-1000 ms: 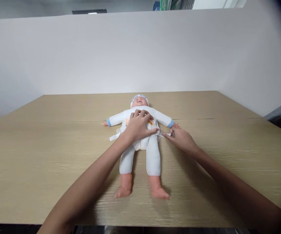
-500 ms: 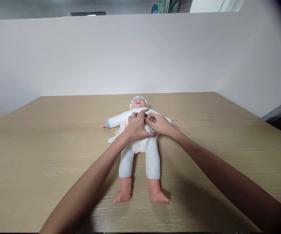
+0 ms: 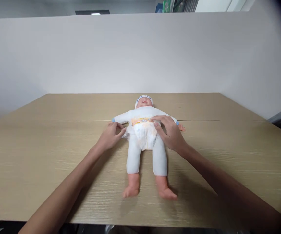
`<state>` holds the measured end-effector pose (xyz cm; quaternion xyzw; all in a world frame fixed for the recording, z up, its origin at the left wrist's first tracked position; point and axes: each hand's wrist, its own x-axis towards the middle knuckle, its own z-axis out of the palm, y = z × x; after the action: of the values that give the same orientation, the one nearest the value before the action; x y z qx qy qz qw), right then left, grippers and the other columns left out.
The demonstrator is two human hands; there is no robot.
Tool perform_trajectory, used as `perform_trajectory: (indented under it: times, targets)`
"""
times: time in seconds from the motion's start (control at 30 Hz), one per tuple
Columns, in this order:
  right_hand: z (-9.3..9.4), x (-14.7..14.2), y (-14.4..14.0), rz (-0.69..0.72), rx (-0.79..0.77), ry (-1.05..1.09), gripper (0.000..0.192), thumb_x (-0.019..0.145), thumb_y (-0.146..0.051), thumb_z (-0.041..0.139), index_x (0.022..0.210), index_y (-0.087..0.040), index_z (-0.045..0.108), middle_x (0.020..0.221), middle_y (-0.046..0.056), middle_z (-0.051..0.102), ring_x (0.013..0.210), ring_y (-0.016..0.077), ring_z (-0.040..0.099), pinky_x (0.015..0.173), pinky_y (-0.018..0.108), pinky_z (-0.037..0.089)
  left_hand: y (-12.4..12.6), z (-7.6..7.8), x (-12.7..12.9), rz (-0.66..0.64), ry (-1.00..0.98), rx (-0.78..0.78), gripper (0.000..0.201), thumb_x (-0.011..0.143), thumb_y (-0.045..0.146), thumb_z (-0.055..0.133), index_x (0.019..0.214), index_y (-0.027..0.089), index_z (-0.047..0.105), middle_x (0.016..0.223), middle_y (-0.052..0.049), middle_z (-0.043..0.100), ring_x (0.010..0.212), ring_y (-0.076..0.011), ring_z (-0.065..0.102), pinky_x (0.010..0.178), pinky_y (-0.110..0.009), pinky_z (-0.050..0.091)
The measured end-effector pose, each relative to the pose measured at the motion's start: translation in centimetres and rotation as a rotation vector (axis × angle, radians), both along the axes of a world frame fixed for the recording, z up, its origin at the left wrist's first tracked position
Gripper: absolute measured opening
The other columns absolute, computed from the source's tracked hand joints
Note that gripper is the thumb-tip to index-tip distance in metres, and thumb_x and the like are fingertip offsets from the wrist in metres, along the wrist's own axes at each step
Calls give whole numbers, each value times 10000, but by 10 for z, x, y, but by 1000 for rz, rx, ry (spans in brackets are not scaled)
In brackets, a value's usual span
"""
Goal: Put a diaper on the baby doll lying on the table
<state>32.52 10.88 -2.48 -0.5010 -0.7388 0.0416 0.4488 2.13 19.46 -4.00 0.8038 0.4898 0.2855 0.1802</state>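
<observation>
A baby doll (image 3: 146, 152) in a white suit and cap lies on its back in the middle of the wooden table (image 3: 45, 146), feet toward me. A white diaper (image 3: 144, 135) with an orange printed band covers its waist. My left hand (image 3: 111, 135) pinches the diaper's loose side tab at the doll's left-side hip in view. My right hand (image 3: 171, 133) rests flat on the diaper's other side, fingers pressing near the waistband.
A white partition wall (image 3: 82, 55) stands behind the table's far edge. The table's near edge runs along the bottom of the view. A dark gap shows at the far right beyond the table.
My left hand left the doll's belly and moved to the side tab on the left. My right hand came from the right tab across onto the diaper front, now uncovered.
</observation>
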Motion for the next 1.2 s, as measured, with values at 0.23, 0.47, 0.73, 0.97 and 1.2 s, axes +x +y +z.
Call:
perform_trajectory:
  times: [0.23, 0.47, 0.73, 0.97, 1.2]
  targets:
    - [26, -49, 36, -48, -55, -85, 213, 999, -310, 690, 871, -271, 524, 928, 42, 679, 928, 261, 628, 832, 367, 475, 10, -5, -8, 57, 197, -198, 343, 848, 518, 747, 721, 248, 578, 758, -49, 661, 778, -254, 590, 723, -359, 393]
    - [24, -59, 52, -78, -227, -158, 324, 938, -367, 769, 806, -261, 492, 864, 6, 644, 845, 225, 588, 737, 336, 379, 21, 35, 15, -37, -297, -402, 482, 898, 596, 695, 650, 222, 516, 670, 28, 471, 673, -146, 403, 663, -310, 290]
    - [34, -56, 48, -26, -288, -236, 371, 1099, -369, 592, 769, -267, 457, 885, 53, 685, 845, 235, 608, 726, 357, 376, 25, 24, 66, -284, -529, -436, 509, 1054, 675, 531, 893, 210, 663, 881, -31, 643, 812, -181, 562, 792, -330, 479]
    - [24, -50, 57, -97, -307, -159, 304, 1042, -248, 566, 801, -283, 384, 814, 7, 627, 758, 220, 555, 683, 348, 322, 27, -2, 59, -133, -502, -273, 333, 1016, 513, 698, 1149, 218, 622, 1066, -50, 679, 918, -179, 625, 786, -306, 503]
    - [28, -62, 30, -91, -106, 13, 181, 928, -119, 578, 961, -275, 491, 982, 56, 670, 963, 279, 647, 860, 391, 481, 4, 9, 66, 77, -490, -37, 236, 1075, 428, 596, 1151, 207, 632, 1200, -88, 727, 922, -180, 637, 837, -337, 511]
